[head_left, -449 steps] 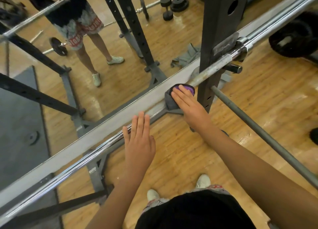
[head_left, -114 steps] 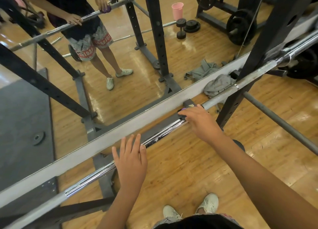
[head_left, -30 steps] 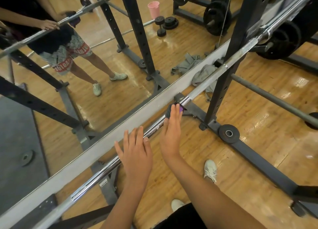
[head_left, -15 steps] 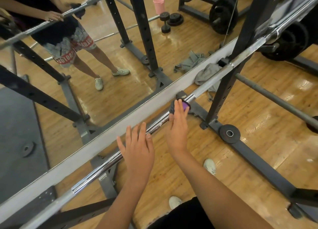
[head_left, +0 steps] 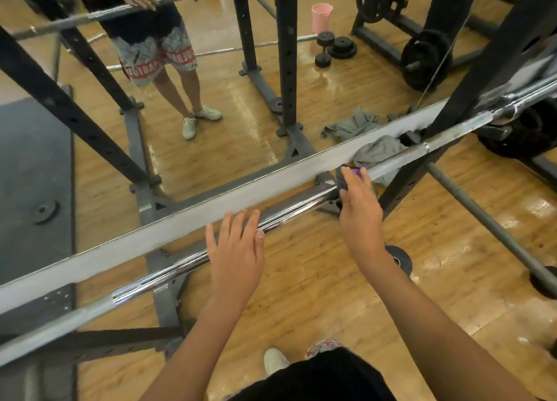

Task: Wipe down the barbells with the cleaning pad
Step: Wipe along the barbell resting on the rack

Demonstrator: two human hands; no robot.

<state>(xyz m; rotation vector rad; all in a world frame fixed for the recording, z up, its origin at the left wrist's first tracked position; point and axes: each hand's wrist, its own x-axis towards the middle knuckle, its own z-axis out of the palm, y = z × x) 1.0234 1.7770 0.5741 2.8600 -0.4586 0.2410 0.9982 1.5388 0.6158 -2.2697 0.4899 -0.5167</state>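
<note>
A chrome barbell (head_left: 289, 212) runs from lower left to upper right, racked in front of a wall mirror. My right hand (head_left: 360, 210) lies flat with straight fingers over a dark grey and purple cleaning pad (head_left: 346, 176), pressing it onto the bar. Most of the pad is hidden under the fingers. My left hand (head_left: 236, 251) rests open on the bar further left, fingers straight and spread, palm down.
A black rack upright (head_left: 470, 93) stands right of the pad. A grey safety bar (head_left: 488, 222) slopes away to the right. A grey cloth (head_left: 378, 153) lies on the floor behind the bar. A small plate (head_left: 399, 260) and a loaded plate (head_left: 524, 129) sit on the wooden floor.
My right hand with the pad has slid to the right along the bar, away from my left hand. My left hand stays on the bar.
</note>
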